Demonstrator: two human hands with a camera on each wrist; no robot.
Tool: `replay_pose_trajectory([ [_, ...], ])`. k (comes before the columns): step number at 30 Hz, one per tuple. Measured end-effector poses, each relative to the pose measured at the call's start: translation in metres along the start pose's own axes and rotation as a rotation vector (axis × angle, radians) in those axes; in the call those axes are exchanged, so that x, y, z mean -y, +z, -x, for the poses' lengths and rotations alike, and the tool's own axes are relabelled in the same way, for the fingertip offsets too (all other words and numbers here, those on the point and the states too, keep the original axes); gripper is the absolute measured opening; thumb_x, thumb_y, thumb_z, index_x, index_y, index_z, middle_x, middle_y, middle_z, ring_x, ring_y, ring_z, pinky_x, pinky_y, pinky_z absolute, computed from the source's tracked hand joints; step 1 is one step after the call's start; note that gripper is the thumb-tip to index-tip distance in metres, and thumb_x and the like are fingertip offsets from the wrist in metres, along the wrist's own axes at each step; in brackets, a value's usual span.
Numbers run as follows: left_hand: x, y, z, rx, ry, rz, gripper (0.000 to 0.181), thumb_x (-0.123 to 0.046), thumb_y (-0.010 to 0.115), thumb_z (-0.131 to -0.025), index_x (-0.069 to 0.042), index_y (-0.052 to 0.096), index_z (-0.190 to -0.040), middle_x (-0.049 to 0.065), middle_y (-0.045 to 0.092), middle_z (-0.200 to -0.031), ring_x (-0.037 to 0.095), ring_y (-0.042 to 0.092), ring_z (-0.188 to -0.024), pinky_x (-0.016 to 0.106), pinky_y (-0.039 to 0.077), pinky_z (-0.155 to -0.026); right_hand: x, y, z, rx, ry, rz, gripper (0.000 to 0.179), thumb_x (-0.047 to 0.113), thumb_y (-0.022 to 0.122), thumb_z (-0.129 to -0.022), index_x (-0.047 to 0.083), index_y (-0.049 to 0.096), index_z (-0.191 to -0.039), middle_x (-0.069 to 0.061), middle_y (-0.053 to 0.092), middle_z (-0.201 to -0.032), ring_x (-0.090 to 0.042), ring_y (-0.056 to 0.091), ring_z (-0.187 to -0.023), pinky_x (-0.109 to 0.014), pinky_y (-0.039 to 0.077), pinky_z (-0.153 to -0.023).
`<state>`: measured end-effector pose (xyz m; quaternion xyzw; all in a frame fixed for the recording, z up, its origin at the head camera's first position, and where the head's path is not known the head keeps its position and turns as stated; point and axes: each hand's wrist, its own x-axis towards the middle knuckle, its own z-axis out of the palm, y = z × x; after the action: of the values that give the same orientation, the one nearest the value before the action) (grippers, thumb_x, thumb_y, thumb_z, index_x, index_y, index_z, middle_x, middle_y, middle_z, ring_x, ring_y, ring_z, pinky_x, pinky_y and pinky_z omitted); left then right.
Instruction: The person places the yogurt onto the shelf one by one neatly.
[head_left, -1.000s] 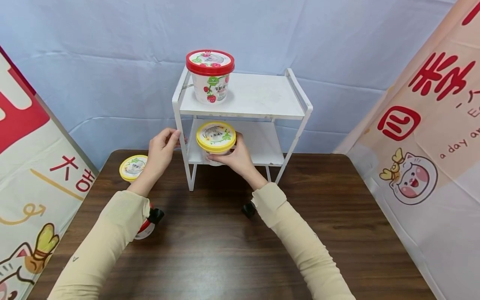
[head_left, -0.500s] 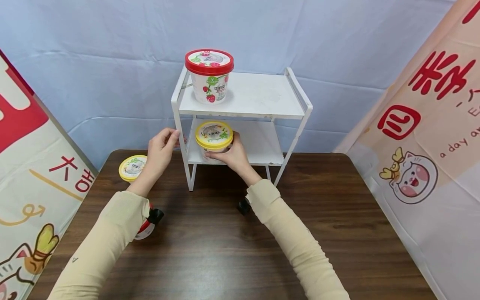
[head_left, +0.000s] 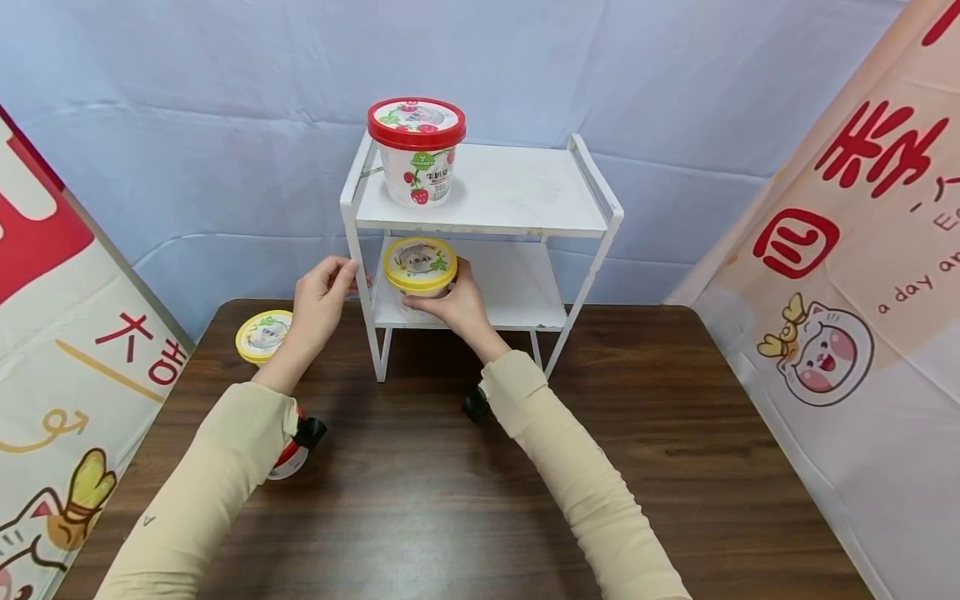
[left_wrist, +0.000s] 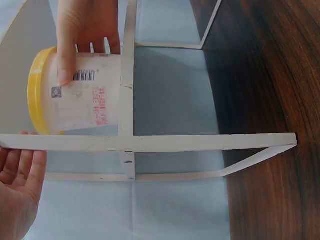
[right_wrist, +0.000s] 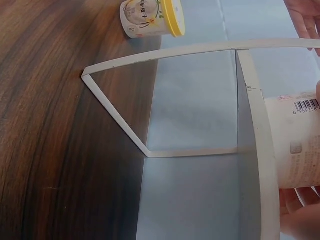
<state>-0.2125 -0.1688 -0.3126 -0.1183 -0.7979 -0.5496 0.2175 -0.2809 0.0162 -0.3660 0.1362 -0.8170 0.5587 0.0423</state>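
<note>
A two-tier white rack stands on the table. My left hand holds its left front post, fingertips showing past the post in the left wrist view. My right hand grips an ice-cream-style paper tub with a yellow lid, upright at the left end of the lower shelf. Its barcode side faces the left wrist view, with the base at the shelf board. On the upper shelf, at the left, sits a larger tub with a red lid.
Another yellow-lidded tub stands on the table left of the rack, partly behind my left forearm. A red-rimmed tub is mostly hidden under that forearm. A pale blue cloth hangs behind, with printed banners at both sides.
My right hand has shifted the yellow-lidded tub left and slightly back on the lower shelf. The left hand has stayed at the post.
</note>
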Motion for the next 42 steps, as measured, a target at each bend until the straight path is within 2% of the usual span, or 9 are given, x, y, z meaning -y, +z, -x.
replay_pose_trajectory([
  [16, -0.003, 0.000, 0.001, -0.006, 0.000, -0.016, 0.028, -0.010, 0.046, -0.096, 0.016, 0.056, -0.095, 0.030, 0.063, -0.091, -0.002, 0.056, -0.071, 0.008, 0.048, -0.067, 0.000, 0.003, -0.012, -0.001, -0.003, -0.017, 0.091, 0.025, 0.082, -0.067, 0.007, 0.025, -0.135, -0.008, 0.040, -0.128, -0.017, 0.043, -0.115, -0.028, 0.041, -0.096],
  [20, -0.004, 0.000, 0.001, -0.005, -0.006, -0.032, 0.028, -0.011, 0.045, -0.096, 0.015, 0.056, -0.095, 0.029, 0.063, -0.092, 0.000, 0.056, -0.072, 0.026, 0.054, -0.073, -0.001, 0.003, -0.013, -0.001, -0.004, -0.027, 0.092, 0.025, 0.082, -0.066, 0.007, 0.025, -0.135, -0.008, 0.040, -0.128, -0.017, 0.043, -0.116, -0.029, 0.041, -0.095],
  [23, -0.004, 0.000, 0.001, -0.003, -0.010, -0.036, 0.028, -0.010, 0.045, -0.096, 0.015, 0.056, -0.096, 0.029, 0.063, -0.092, 0.000, 0.056, -0.072, 0.041, 0.052, -0.075, -0.001, 0.003, -0.013, -0.003, -0.006, -0.033, 0.092, 0.024, 0.083, -0.065, 0.007, 0.025, -0.135, -0.008, 0.040, -0.128, -0.017, 0.043, -0.116, -0.029, 0.041, -0.095],
  [24, -0.004, 0.000, 0.001, -0.003, -0.010, -0.038, 0.028, -0.010, 0.045, -0.096, 0.015, 0.056, -0.096, 0.028, 0.063, -0.092, 0.000, 0.056, -0.072, 0.042, 0.052, -0.075, -0.001, 0.003, -0.013, -0.002, -0.006, -0.032, 0.093, 0.024, 0.083, -0.065, 0.007, 0.025, -0.135, -0.008, 0.040, -0.128, -0.017, 0.043, -0.115, -0.029, 0.041, -0.095],
  [29, -0.003, 0.000, 0.001, -0.005, -0.006, -0.049, 0.028, -0.011, 0.045, -0.096, 0.014, 0.057, -0.095, 0.028, 0.063, -0.091, 0.000, 0.056, -0.071, 0.042, 0.052, -0.075, 0.000, 0.003, -0.014, 0.005, -0.008, -0.026, 0.093, 0.024, 0.083, -0.066, 0.006, 0.024, -0.136, -0.009, 0.040, -0.128, -0.017, 0.044, -0.114, -0.028, 0.041, -0.095],
  [31, 0.007, 0.000, -0.002, -0.005, -0.001, -0.051, 0.029, -0.013, 0.045, -0.096, 0.013, 0.058, -0.096, 0.026, 0.064, -0.091, -0.001, 0.056, -0.071, 0.039, 0.053, -0.074, 0.000, 0.003, -0.015, 0.005, -0.006, -0.026, 0.093, 0.024, 0.083, -0.066, 0.006, 0.024, -0.136, -0.009, 0.040, -0.128, -0.017, 0.043, -0.114, -0.028, 0.041, -0.095],
  [36, 0.010, 0.000, -0.003, -0.003, 0.004, -0.044, 0.029, -0.015, 0.046, -0.096, 0.012, 0.058, -0.096, 0.026, 0.064, -0.091, 0.001, 0.056, -0.071, 0.039, 0.053, -0.074, 0.001, 0.002, -0.015, 0.015, 0.001, -0.033, 0.093, 0.023, 0.083, -0.065, 0.006, 0.025, -0.135, -0.009, 0.040, -0.128, -0.017, 0.043, -0.114, -0.028, 0.041, -0.095],
  [38, 0.000, 0.000, 0.000, -0.003, 0.002, -0.046, 0.028, -0.013, 0.046, -0.096, 0.013, 0.057, -0.095, 0.026, 0.064, -0.091, 0.002, 0.056, -0.071, 0.040, 0.052, -0.074, 0.000, 0.002, -0.015, 0.028, 0.004, -0.028, 0.093, 0.023, 0.083, -0.065, 0.006, 0.025, -0.136, -0.009, 0.040, -0.128, -0.018, 0.044, -0.114, -0.028, 0.041, -0.095],
  [42, -0.002, -0.001, 0.001, -0.001, 0.001, -0.052, 0.028, -0.012, 0.045, -0.096, 0.013, 0.057, -0.095, 0.027, 0.064, -0.092, 0.002, 0.057, -0.072, 0.037, 0.053, -0.074, -0.001, -0.001, -0.013, 0.064, -0.001, -0.011, 0.093, 0.022, 0.083, -0.066, 0.005, 0.024, -0.136, -0.010, 0.039, -0.128, -0.020, 0.043, -0.116, -0.030, 0.041, -0.096],
])
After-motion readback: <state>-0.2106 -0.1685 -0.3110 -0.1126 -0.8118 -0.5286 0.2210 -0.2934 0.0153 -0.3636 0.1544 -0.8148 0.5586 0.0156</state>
